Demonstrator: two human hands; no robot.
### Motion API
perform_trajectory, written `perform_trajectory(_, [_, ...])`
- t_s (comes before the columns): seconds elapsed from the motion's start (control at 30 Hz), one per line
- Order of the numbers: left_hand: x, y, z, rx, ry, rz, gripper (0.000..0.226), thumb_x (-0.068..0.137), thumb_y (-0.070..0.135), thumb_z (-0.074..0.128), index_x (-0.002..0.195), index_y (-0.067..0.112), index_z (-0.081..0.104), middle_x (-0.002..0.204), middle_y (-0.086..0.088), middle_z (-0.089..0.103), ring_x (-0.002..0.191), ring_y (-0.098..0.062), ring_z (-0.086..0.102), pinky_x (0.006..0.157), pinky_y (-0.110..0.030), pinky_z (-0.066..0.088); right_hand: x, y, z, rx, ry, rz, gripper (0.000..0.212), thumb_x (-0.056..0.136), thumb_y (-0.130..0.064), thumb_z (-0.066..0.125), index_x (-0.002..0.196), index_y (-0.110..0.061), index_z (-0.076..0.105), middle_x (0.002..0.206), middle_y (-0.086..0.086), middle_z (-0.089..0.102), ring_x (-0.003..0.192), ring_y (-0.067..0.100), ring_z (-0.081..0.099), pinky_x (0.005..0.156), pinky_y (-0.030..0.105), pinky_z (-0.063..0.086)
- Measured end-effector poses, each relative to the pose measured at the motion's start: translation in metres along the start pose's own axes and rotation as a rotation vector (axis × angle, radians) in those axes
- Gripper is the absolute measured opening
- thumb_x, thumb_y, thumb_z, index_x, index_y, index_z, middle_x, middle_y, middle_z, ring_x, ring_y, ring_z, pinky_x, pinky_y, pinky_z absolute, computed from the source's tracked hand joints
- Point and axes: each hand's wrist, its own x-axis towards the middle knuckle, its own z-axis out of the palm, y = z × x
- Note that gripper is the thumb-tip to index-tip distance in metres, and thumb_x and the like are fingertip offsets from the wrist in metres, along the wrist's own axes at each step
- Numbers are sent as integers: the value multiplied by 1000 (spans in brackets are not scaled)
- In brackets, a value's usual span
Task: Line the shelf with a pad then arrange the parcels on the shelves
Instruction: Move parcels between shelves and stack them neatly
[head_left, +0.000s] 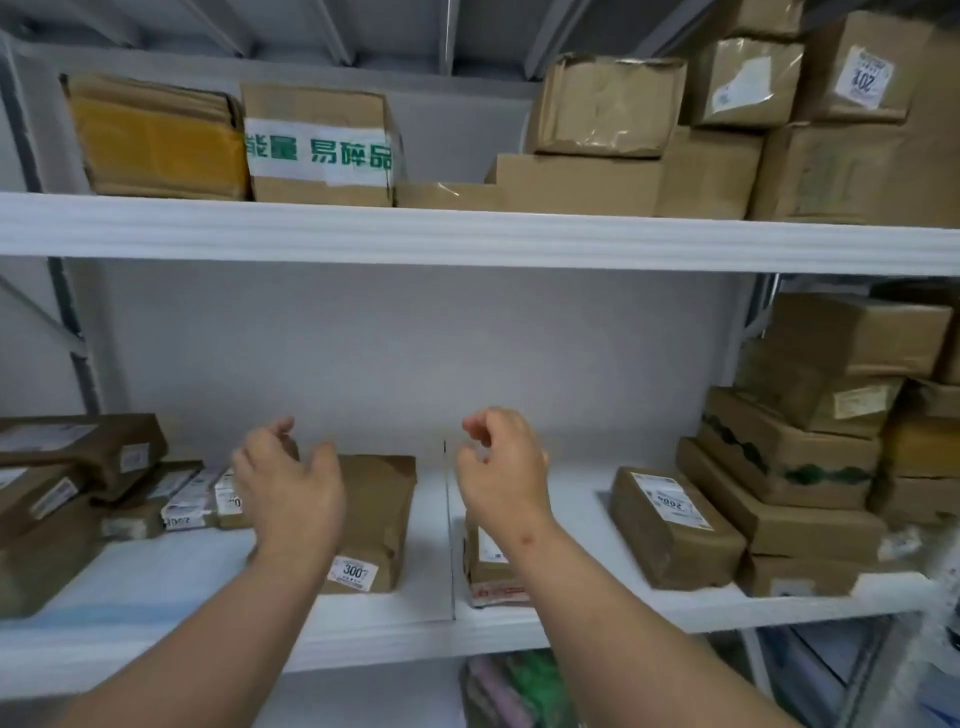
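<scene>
Both hands, left and right, hover loosely curled, holding nothing, over the lower shelf, between parcels.

Bright, even light; soft blur, wide-angle bowing at edges.

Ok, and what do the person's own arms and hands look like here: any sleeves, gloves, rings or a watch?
Both forearms are bare up to the frame edge, with no sleeves in view. The left hand and right hand wear no gloves, and no rings, watch or wristband show. The right forearm carries a small reddish mark just below the wrist.
</scene>
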Motion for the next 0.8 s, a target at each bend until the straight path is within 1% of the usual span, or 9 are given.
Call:
perform_trajectory(0.1, [-50,-18,34,46,-161,-78,38,90,23,63,125,9,58,125,-16,57,116,-34,53,100,-50,45,-23,55,-15,-108,-119,134,18,91,-21,56,108,-22,63,113,-6,60,109,16,54,100,36,37])
perform_trajectory(0.23, [-107,-29,80,75,-375,-177,43,93,25,62,133,12,53,136,-9,51,121,-26,52,99,-39,44,-49,125,-40,-230,-180,266,16,93,-27,54,107,-24,63,111,-6,61,108,18,56,95,36,41])
perform_trajectory(0.3, [-128,-32,101,95,-422,-201,46,91,29,63,133,14,54,138,-9,51,126,-27,50,104,-44,44,-58,155,-55,-241,-212,333,22,91,-25,56,112,-26,62,115,-7,61,110,16,56,98,37,43])
perform_trajectory(0.33, [-136,-30,110,114,-435,-215,47,90,29,63,133,13,55,135,-10,53,125,-29,50,105,-46,44,-60,168,-62,-244,-221,358,24,90,-25,57,114,-27,62,117,-8,61,110,15,56,98,37,43])
perform_trajectory(0.43, [-152,-28,139,212,-448,-242,51,85,34,64,131,13,57,127,-10,59,116,-30,53,102,-46,44,-57,197,-77,-228,-222,392,25,90,-26,58,115,-27,62,116,-8,62,110,14,57,97,35,43])
perform_trajectory(0.53, [-161,-27,157,345,-367,-241,58,83,39,67,135,16,54,132,-11,56,123,-31,46,105,-44,36,-50,217,-82,-185,-238,378,25,89,-25,58,114,-27,63,115,-8,63,111,15,57,98,35,43])
perform_trajectory(0.63, [-167,-25,161,439,-244,-294,65,82,41,71,139,19,49,141,-14,47,130,-36,38,106,-51,35,-44,231,-82,-200,-196,303,26,89,-21,58,114,-26,64,119,-7,60,117,17,50,99,35,37])
perform_trajectory(0.7, [-169,-22,165,501,-200,-308,67,81,42,73,140,20,49,143,-14,44,131,-38,37,105,-57,35,-40,239,-83,-238,-103,255,27,87,-18,60,113,-25,64,120,-5,56,119,20,43,98,36,31])
perform_trajectory(0.8, [-171,-14,175,543,-198,-179,67,79,43,76,137,17,53,139,-15,46,129,-37,39,104,-58,34,-27,247,-85,-277,115,226,32,78,-15,65,109,-21,67,125,2,52,118,28,40,96,42,29])
